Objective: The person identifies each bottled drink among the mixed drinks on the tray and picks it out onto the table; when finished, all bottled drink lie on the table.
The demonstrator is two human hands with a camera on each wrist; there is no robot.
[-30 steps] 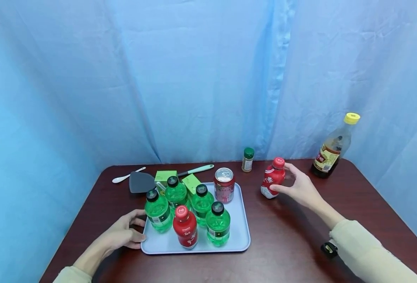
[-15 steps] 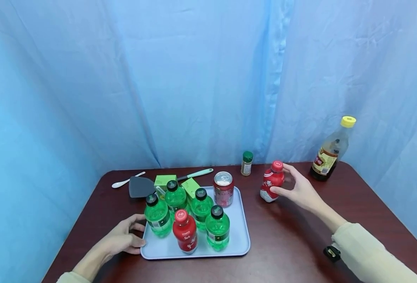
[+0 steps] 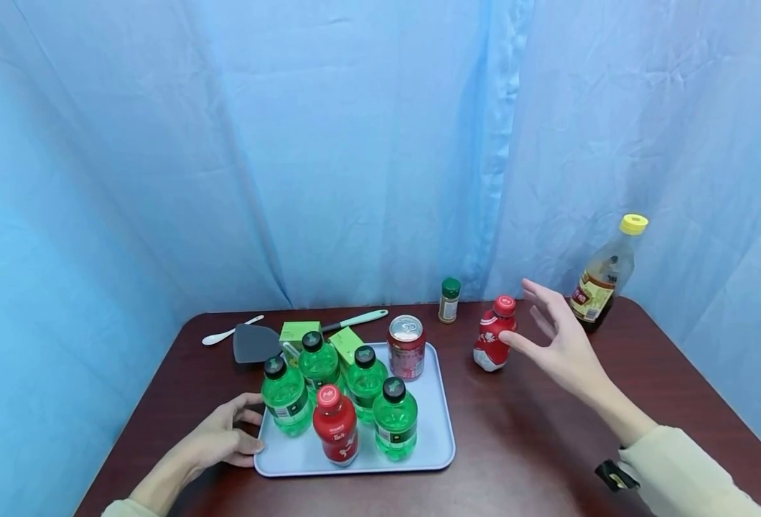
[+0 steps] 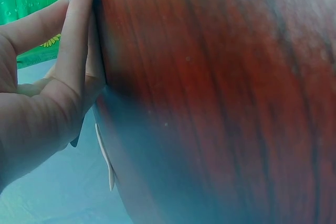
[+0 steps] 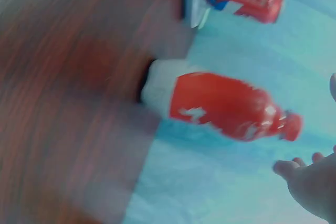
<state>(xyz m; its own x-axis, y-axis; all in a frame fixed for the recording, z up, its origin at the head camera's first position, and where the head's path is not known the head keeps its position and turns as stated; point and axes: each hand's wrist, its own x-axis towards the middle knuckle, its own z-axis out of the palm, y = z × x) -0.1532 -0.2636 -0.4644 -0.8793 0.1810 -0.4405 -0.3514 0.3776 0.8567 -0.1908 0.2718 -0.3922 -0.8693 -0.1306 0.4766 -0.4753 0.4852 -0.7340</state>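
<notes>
A red bottle with a white base (image 3: pixel 495 334) stands upright on the table, right of the tray. Just to its right is my right hand (image 3: pixel 564 345), fingers spread and raised. A gap shows between this hand and the bottle in the right wrist view. My left hand (image 3: pixel 225 434) rests at the left edge of the pale tray (image 3: pixel 428 459), its thumb touching the rim near the front corner. On the tray stand several green bottles (image 3: pixel 396 424), a second red bottle (image 3: pixel 337 431) and a red drink can (image 3: pixel 407 352). Light-green boxes (image 3: pixel 347 343) are partly hidden behind the bottles.
Behind the tray lie a dark spatula (image 3: pixel 255 343) and a white spoon (image 3: pixel 225 334). A small green-capped jar (image 3: pixel 449 305) stands at the table's back edge. A yellow-capped sauce bottle (image 3: pixel 596 287) stands at the back right. Blue curtain (image 3: pixel 367 143) hangs behind the table (image 3: pixel 503 459).
My right hand has let go of the red bottle and drawn back to the right, fingers opening. The bottle stays standing. My left hand has kept its place at the tray.
</notes>
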